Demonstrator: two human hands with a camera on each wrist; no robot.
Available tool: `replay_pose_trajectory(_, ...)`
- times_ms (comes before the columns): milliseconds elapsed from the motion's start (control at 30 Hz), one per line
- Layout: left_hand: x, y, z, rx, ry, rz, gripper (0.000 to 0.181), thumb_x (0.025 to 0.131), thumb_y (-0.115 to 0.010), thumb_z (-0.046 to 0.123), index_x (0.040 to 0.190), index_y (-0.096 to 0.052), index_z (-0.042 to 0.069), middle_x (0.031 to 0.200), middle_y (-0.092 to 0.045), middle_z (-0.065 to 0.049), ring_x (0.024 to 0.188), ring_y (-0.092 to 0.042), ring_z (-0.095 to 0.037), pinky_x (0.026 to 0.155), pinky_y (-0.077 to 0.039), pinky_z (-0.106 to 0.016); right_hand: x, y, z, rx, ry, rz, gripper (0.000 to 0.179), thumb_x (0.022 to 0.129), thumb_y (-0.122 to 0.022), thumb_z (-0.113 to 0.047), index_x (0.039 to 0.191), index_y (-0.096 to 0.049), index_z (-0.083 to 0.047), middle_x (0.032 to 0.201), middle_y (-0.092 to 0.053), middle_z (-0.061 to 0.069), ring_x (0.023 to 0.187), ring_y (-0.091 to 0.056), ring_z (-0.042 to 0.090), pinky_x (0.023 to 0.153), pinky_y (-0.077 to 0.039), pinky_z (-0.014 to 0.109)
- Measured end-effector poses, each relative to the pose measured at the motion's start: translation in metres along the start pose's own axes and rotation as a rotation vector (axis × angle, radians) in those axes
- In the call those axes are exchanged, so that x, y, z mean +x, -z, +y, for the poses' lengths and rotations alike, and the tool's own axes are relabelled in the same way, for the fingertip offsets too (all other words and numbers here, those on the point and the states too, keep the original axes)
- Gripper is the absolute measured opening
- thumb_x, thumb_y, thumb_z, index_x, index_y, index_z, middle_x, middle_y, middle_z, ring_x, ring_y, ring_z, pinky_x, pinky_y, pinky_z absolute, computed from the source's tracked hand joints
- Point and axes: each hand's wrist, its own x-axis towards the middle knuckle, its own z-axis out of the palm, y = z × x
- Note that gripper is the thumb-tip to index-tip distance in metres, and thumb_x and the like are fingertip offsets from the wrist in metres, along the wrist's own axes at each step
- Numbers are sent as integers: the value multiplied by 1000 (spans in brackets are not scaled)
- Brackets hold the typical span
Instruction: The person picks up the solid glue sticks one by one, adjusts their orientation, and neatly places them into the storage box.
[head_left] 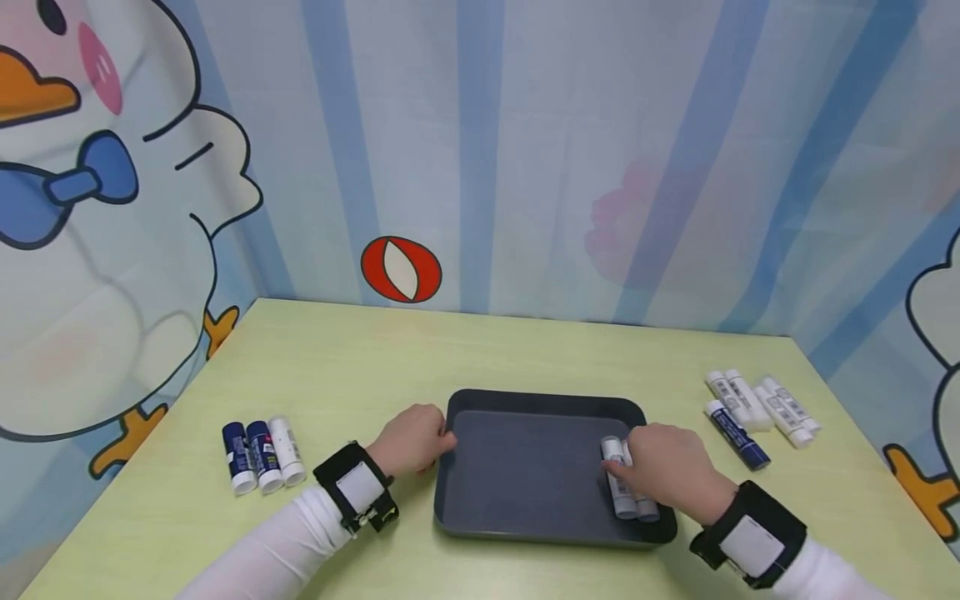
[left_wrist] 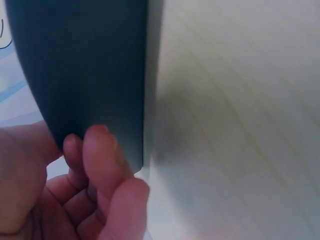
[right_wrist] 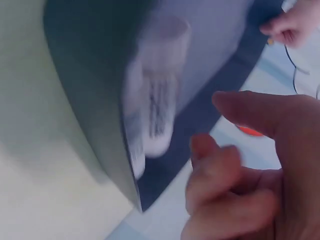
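A dark grey rectangular tray lies on the table. My left hand pinches its left rim, thumb over the edge; in the left wrist view the fingers are against the outer wall. Inside the tray's right end, two white glue sticks lie side by side: one shows well, the other is partly covered. Over them hovers my right hand. The right wrist view shows its thumb apart from the loosely bent fingers, holding nothing, with a glue stick beyond.
At the table's left lie two blue glue sticks with white ends and a white one. Several white glue sticks and a blue one lie at the right. A patterned curtain hangs behind the table.
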Motion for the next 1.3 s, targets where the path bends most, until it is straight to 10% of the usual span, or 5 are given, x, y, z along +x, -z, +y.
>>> replay_pose_trajectory(500,-1,-3,0,-8,8,12,46,91,-58,10,47,-45,13,35,-41,7,31,-39,-7,42,-30,-23,-14,3,80,113,-144,238,34,89,-67,-35,87,-60,-1,55,-48,-1,44,-42,15,40,-32,32)
replay_pose_trajectory(867,-1,-2,0,-3,9,29,45,91,-58,12,47,-46,13,36,-42,8,31,-41,-7,42,-31,-23,-29,-13,160,218,-431,-60,71,92,-58,-46,115,-48,20,77,-60,14,62,-53,22,51,-39,34)
replay_pose_trajectory(1300,0,-2,0,-10,23,23,46,91,-58,12,47,-45,13,36,-42,7,31,-40,-7,42,-31,-23,-24,-28,163,198,-373,-83,44,88,-67,-38,88,-60,5,65,-51,3,56,-46,19,52,-31,31)
